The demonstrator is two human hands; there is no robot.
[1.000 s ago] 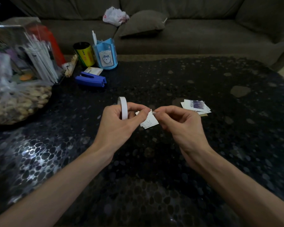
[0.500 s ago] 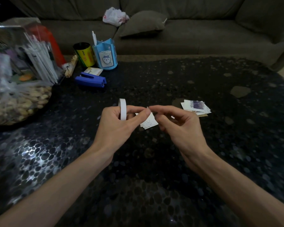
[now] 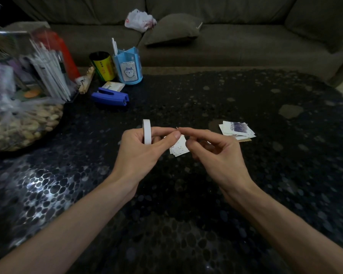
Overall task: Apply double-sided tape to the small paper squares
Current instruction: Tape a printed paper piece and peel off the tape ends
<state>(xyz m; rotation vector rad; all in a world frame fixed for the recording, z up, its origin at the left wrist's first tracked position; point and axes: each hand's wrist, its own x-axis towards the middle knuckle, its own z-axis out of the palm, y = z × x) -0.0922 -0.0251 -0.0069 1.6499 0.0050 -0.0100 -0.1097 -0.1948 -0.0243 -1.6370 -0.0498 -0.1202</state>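
While the left hand (image 3: pixel 139 153) grips the white tape roll (image 3: pixel 147 131), its fingers curl through and round the ring, which stands upright and edge-on to the camera. The left thumb lies stretched out toward the right hand (image 3: pixel 216 153), and the left forefinger reaches the same way above it. At that forefinger's tip the right forefinger's tip meets it, and a thin sliver pokes up just where the two touch; it is too small to tell what it is. The right thumb sits a little below its forefinger and the other right fingers are curled in toward the palm. Whether thumb and forefinger pinch anything I cannot tell.

Just under the meeting fingertips, between the two thumbs, shows a small stack of paper squares (image 3: pixel 178 147), partly hidden by the left thumb; whether it is held or lies on the dark pebble-patterned table (image 3: pixel 186 224) I cannot tell. Beyond the right knuckles a second pile of paper squares (image 3: pixel 236 129) lies on the table. Well past the left fingers are a blue stapler (image 3: pixel 110 96), a blue pen holder (image 3: pixel 128 66) and a yellow can (image 3: pixel 103 66).
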